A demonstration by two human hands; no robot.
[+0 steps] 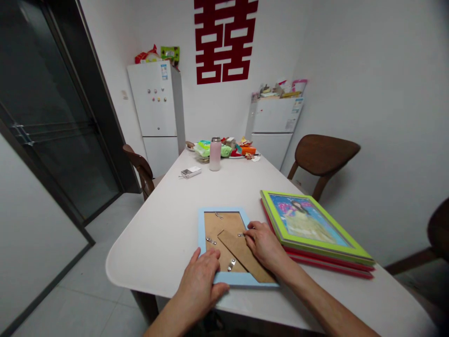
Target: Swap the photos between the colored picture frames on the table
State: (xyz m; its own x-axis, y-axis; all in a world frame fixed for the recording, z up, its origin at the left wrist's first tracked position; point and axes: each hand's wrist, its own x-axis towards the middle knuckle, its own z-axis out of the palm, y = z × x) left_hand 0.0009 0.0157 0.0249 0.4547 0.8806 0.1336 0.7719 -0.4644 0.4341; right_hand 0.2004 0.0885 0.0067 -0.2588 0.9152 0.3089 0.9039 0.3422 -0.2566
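Note:
A light blue picture frame (201, 229) lies face down on the table, its brown backing board (213, 222) facing up. Small metal clips (232, 265) sit along the edges of the backing, and a brown easel stand (233, 242) slants across it. My left hand (201, 276) rests on the frame's lower left corner, fingers laid over the side and thumb apart by the bottom edge. On the right side, my right hand (263, 243) has its bent fingertips closed at a metal clip (241, 235); the thumb is mostly hidden.
Beside my right arm, a green picture frame (336, 222) with a portrait lies on red frames (333, 266). Farther back on the white table (157, 234) are a pink bottle (215, 155), a small white device (191, 172) and assorted packages (203, 149). Brown chairs (324, 154) flank the table.

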